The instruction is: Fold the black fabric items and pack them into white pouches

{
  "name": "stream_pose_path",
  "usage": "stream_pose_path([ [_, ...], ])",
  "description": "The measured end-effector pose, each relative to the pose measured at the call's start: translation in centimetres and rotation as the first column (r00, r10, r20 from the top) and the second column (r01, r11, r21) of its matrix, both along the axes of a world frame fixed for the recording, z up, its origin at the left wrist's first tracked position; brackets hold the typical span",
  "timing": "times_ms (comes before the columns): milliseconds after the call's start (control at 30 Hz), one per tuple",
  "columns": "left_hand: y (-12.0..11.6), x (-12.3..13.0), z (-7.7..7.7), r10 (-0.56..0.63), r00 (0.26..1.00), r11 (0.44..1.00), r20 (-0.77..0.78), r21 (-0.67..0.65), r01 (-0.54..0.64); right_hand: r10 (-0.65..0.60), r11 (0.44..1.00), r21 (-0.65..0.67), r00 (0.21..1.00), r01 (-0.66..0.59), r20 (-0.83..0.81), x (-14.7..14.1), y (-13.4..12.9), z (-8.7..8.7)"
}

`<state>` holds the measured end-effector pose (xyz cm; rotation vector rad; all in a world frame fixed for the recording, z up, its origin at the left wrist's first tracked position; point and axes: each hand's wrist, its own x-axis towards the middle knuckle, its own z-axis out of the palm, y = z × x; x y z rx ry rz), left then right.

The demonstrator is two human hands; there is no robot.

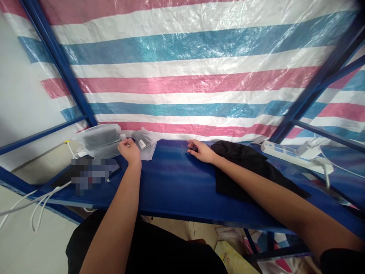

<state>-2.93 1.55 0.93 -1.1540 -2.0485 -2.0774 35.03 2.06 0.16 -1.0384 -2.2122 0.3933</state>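
Your left hand, fingers curled, hold unclear, is between clear plastic packets with grey contents. Your right hand, loosely open and empty, is over the blue tabletop, just beside the crumpled black cloth.

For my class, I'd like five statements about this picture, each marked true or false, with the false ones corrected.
1. A striped sheet hangs behind the blue tabletop. True.
2. The left hand is beside the plastic bags. True.
3. The power strip is at the picture's left. False: the power strip is at the right.
4. The black cloth hangs from the frame. False: the black cloth lies on the blue tabletop.
5. The right hand wears a glove. False: the right hand is bare.
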Motion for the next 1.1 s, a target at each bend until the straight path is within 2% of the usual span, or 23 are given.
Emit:
stream_pose_path([
  [100,-0.4,1.0,0.3,-0.068,0.980,0.993,-0.185,-0.105,0.049,-0.009,1.000,0.005,1.000,0.009,0.009,-0.2,-0.2,0.1],
  [200,-0.8,2.7,0.3,-0.299,0.840,0.934,-0.453,-0.319,0.160,-0.017,1.000,0.005,0.999,0.016,0.036,-0.2,-0.4,0.1],
  [267,-1.0,3.5,0.2,-0.357,0.767,0.891,-0.534,-0.442,0.107,-0.014,1.000,0.007,0.998,0.013,0.053,-0.3,-0.5,0.2],
  [367,-1.2,3.8,0.3,-0.321,0.748,0.857,-0.581,-0.514,-0.031,-0.007,1.000,0.017,0.998,0.006,0.067,-0.3,-0.5,0.2],
  [533,-1.4,3.6,1.1,-0.299,0.779,0.770,-0.552,-0.621,-0.145,-0.001,0.999,0.035,0.995,-0.002,0.095,-0.2,-0.4,0.0],
  [633,-1.2,3.7,1.3,-0.282,0.786,0.758,-0.550,-0.630,-0.169,0.016,0.998,0.053,0.993,-0.022,0.113,-0.2,-0.4,0.0],
  [733,-0.9,3.3,1.2,-0.259,0.814,0.758,-0.520,-0.631,-0.163,0.028,0.997,0.068,0.992,-0.037,0.126,-0.1,-0.4,0.0],
  [900,-0.5,1.9,1.2,-0.212,0.911,0.743,-0.352,-0.664,-0.084,0.034,0.996,0.080,0.990,-0.045,0.135,-0.1,-0.3,-0.1],
  [1100,-0.6,0.8,1.3,-0.210,0.935,0.704,-0.287,-0.708,-0.059,0.033,0.996,0.081,0.992,-0.043,0.124,-0.2,-0.4,0.0],
])
